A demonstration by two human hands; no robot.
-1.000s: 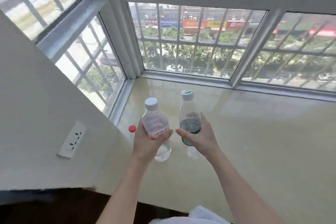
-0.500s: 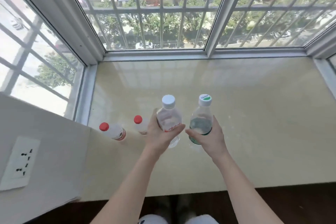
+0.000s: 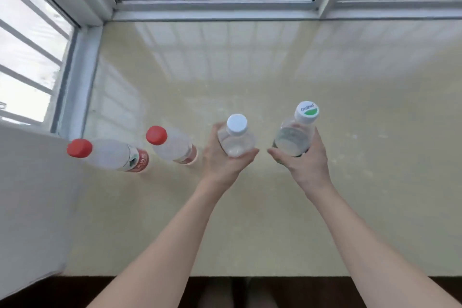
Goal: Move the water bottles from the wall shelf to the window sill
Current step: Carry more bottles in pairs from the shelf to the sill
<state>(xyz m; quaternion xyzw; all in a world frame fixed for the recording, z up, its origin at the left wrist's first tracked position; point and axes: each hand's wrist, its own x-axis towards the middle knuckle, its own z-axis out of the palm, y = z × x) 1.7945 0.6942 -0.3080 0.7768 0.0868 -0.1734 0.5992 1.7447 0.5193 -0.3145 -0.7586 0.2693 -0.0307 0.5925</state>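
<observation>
My left hand grips a clear bottle with a plain white cap, upright over the beige window sill. Just to its right my right hand grips a clear bottle with a white and green cap. Whether either bottle's base touches the sill is hidden by my hands. Two red-capped bottles stand on the sill to the left, one close to my left hand, the other beside the wall.
A white wall closes the sill on the left. Metal window frames and glass with bars run along the back and left. The sill's front edge drops to a dark floor.
My view has tilted downward and closer. Both hands have carried their bottles lower toward the sill, to the right of the two red-capped bottles. The wall socket has left the view.
</observation>
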